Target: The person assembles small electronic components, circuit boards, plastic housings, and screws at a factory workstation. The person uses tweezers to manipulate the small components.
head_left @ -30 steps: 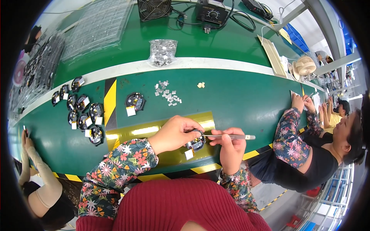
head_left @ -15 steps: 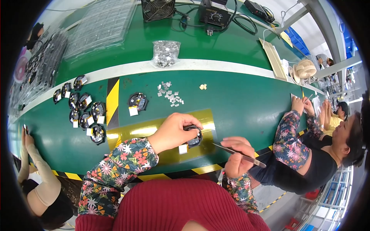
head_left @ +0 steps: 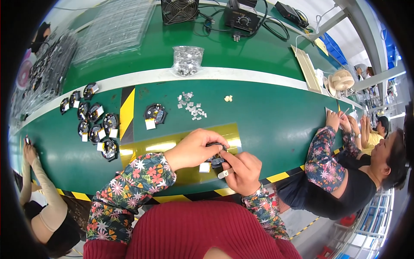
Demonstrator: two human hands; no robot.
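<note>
My left hand (head_left: 193, 149) pinches a round black watch case (head_left: 217, 161) with its circuit side up. A white battery (head_left: 205, 167) hangs out from the case on the near side. My right hand (head_left: 245, 172) is closed, with its fingertips on the right edge of the case. From its lower side pokes the end of the metal tweezers (head_left: 224, 174), tucked in the fingers. Beneath the case lies a yellow translucent mat (head_left: 142, 149). Another watch case (head_left: 155, 113) rests beyond the mat; my fingers hide part of the held one.
Several watch cases (head_left: 95, 113) stand in a group at the left. Small silver pieces (head_left: 192, 108) and a pale yellow heap (head_left: 228, 99) lie farther back. Behind the white ledge is a clear bag (head_left: 187, 60). Co-workers sit on both sides, one close on the right (head_left: 332, 172).
My right hand has moved left to the watch case, and the tweezers have swung from pointing out to tucked inside the fingers. My left hand keeps its hold on the case.
</note>
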